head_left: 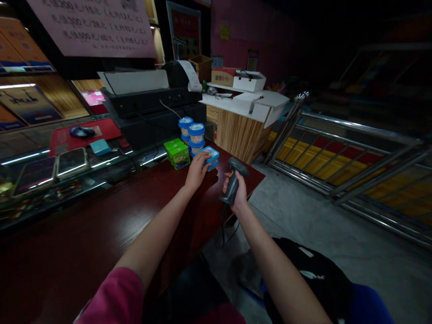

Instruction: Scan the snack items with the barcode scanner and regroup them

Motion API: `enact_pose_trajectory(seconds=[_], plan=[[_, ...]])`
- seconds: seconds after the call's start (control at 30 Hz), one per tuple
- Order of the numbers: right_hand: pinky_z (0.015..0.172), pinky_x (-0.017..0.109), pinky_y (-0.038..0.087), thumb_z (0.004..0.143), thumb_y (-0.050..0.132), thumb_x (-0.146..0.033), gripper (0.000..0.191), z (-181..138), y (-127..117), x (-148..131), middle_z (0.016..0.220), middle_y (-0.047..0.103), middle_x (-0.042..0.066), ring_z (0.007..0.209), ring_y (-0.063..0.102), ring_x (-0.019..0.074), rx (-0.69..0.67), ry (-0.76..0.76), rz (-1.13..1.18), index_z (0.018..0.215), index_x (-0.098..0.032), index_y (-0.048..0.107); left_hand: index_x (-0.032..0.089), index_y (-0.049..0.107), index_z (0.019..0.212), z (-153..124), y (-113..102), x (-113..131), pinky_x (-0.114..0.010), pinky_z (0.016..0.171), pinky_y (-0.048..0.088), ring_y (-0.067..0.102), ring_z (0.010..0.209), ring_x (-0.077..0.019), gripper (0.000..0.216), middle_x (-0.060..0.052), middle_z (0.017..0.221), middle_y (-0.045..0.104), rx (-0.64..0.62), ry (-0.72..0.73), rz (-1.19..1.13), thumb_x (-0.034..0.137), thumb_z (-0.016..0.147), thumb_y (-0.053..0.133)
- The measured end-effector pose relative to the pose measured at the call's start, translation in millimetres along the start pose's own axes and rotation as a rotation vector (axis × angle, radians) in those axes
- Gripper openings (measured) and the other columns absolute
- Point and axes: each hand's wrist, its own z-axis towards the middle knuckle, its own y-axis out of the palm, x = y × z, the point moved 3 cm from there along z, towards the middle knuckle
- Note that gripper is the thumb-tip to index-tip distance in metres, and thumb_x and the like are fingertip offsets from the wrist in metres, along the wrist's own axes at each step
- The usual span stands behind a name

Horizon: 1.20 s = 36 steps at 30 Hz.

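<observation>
My right hand (239,191) is closed round the grip of a black barcode scanner (233,186), held over the table's right edge with its head pointing up. My left hand (198,168) has its fingers over a small light-blue box (211,155) with a printed lid, gripping it at the near left side. Just behind that box, blue-lidded tubs (196,131) stand stacked in two columns. Left of the tubs sit green packages (177,154) set close together. The scanner's cable (222,231) hangs below the table edge.
A dark red wooden table (111,216) stretches along the left. Behind it are a receipt printer with paper (191,76), a glass counter with phones (72,162) and a mouse (82,132). A metal railing (354,130) stands at right; a black bag-like item (313,270) lies below my right arm.
</observation>
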Motion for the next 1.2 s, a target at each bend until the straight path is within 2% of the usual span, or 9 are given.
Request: enact_pose_trajectory(seconds=[0.13,0.3,0.4,0.57,0.73,0.83,0.93,1.03,1.2], plan=[[0.037,0.018,0.041,0.078,0.074,-0.054,0.037,-7.0,4.8,-6.7,0.056,0.054,-0.005,0.042,0.047,0.0077,-0.054,0.028,-0.020,0.083,-0.019,0.062,0.022,0.056,0.138,-26.2,-29.5,15.0,-0.052,0.123,0.038,0.046,0.148,-0.0291,0.048,-0.018,0.156,0.048,0.100,-0.021,0.063,0.016,0.092,0.068],[0.035,0.017,0.036,0.073,0.078,-0.051,0.037,-39.3,27.9,9.2,0.059,0.053,-0.004,0.044,0.044,0.0078,-0.294,0.186,-0.098,0.084,-0.018,0.066,0.024,0.057,0.138,-101.8,-121.4,39.5,-0.050,0.121,0.043,0.053,0.143,-0.0263,0.043,-0.015,0.148,0.057,0.218,-0.091,0.213,0.022,0.096,0.067],[0.034,0.017,0.036,0.076,0.077,-0.050,0.035,-64.0,57.5,47.6,0.060,0.055,-0.003,0.045,0.044,0.0087,-0.461,0.347,-0.162,0.084,-0.018,0.066,0.024,0.058,0.138,-155.5,-188.1,62.0,-0.047,0.118,0.047,0.056,0.140,-0.0240,0.039,-0.013,0.142,0.064,0.190,-0.079,0.373,0.023,0.099,0.062],[0.034,0.019,0.040,0.079,0.075,-0.053,0.037,-106.6,125.9,142.1,0.059,0.057,-0.002,0.043,0.048,0.0098,-0.697,0.640,-0.296,0.087,-0.017,0.068,0.025,0.058,0.142,-251.0,-287.8,114.6,-0.041,0.120,0.044,0.056,0.141,-0.0214,0.042,-0.007,0.139,0.069,0.085,-0.059,0.885,0.019,0.101,0.057],[0.034,0.020,0.041,0.080,0.072,-0.053,0.038,-153.6,181.7,210.3,0.060,0.059,-0.001,0.043,0.051,0.0103,-0.847,0.803,-0.361,0.088,-0.016,0.069,0.021,0.048,0.154,-333.8,-359.1,172.1,-0.046,0.126,0.033,0.050,0.146,-0.0298,0.058,-0.013,0.149,0.061,0.235,-0.420,1.291,0.030,0.099,0.063],[0.035,0.020,0.043,0.081,0.072,-0.053,0.039,-171.3,197.5,228.9,0.060,0.060,-0.001,0.043,0.052,0.0106,-0.890,0.823,-0.434,0.088,-0.015,0.069,0.012,0.052,0.150,-359.1,-381.2,187.5,-0.056,0.124,0.033,0.040,0.151,-0.0407,0.063,-0.022,0.160,0.047,0.303,-0.737,1.309,0.035,0.094,0.068],[0.036,0.021,0.044,0.082,0.072,-0.053,0.039,-177.3,200.9,233.8,0.061,0.061,-0.001,0.043,0.052,0.0106,-0.916,0.799,-0.493,0.088,-0.015,0.069,0.011,0.059,0.143,-367.4,-388.1,188.2,-0.061,0.118,0.039,0.042,0.148,-0.0461,0.053,-0.024,0.165,0.037,0.295,-0.905,1.238,0.028,0.094,0.067],[0.037,0.020,0.043,0.084,0.070,-0.053,0.038,-174.9,197.0,229.4,0.061,0.060,-0.001,0.043,0.051,0.0103,-0.918,0.791,-0.485,0.090,-0.015,0.069,0.019,0.063,0.141,-370.3,-387.1,185.4,-0.060,0.116,0.042,0.047,0.145,-0.0422,0.045,-0.018,0.164,0.042,0.311,-0.898,1.095,0.023,0.096,0.061],[0.037,0.020,0.040,0.088,0.064,-0.052,0.038,-164.2,189.4,217.5,0.060,0.056,-0.001,0.044,0.049,0.0104,-0.901,0.825,-0.385,0.089,-0.015,0.067,0.030,0.071,0.132,-368.3,-374.7,178.5,-0.057,0.128,0.027,0.030,0.157,-0.0355,0.039,-0.006,0.167,0.039,0.295,-0.791,0.635,0.025,0.095,0.063]])
